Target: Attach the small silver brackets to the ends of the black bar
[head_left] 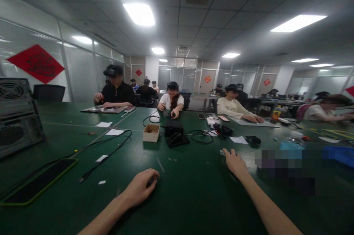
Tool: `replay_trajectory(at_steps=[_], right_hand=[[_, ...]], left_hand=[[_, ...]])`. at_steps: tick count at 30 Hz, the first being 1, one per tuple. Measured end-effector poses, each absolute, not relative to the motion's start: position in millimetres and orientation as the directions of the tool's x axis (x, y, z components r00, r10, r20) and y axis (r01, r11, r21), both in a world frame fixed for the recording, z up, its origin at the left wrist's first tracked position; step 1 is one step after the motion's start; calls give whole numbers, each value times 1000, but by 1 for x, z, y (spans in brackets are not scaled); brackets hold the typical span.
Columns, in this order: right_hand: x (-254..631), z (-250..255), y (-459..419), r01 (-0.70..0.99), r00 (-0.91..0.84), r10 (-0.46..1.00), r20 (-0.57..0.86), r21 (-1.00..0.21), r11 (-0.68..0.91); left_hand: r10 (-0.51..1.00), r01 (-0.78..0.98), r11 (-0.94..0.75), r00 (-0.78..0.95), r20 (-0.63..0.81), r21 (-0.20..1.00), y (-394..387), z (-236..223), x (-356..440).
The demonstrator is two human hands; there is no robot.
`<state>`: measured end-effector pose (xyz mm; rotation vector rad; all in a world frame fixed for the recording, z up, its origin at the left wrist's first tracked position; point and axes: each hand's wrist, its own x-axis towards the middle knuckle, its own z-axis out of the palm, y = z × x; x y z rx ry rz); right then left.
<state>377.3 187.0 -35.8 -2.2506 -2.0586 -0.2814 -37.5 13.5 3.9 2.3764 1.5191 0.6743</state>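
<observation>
Can't see anything finished yet tbh, touching a small pale piece (222,152) with right hand (234,162), curling left hand (142,186) over bench (190,194), can't tell grip on either

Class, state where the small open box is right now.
In the head view, the small open box sits left of centre on the green table, beside the black object and beyond the left hand.
</observation>
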Motion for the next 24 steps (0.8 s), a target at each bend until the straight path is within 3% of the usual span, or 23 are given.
replay_trajectory(at_steps=[12, 19, 24], right_hand=[[383, -39, 190, 995, 96, 982, 160, -21, -94], [403, -26, 197, 949, 247, 960, 132, -231, -213], [426, -25, 201, 904, 313, 950, -12, -302, -302]], left_hand=[[899, 758, -437, 376, 223, 484, 17, 4, -42], [893, 764, -450, 397, 214, 462, 18, 4, -43], [895, 763, -443, 402, 191, 470, 19, 6, -41]])
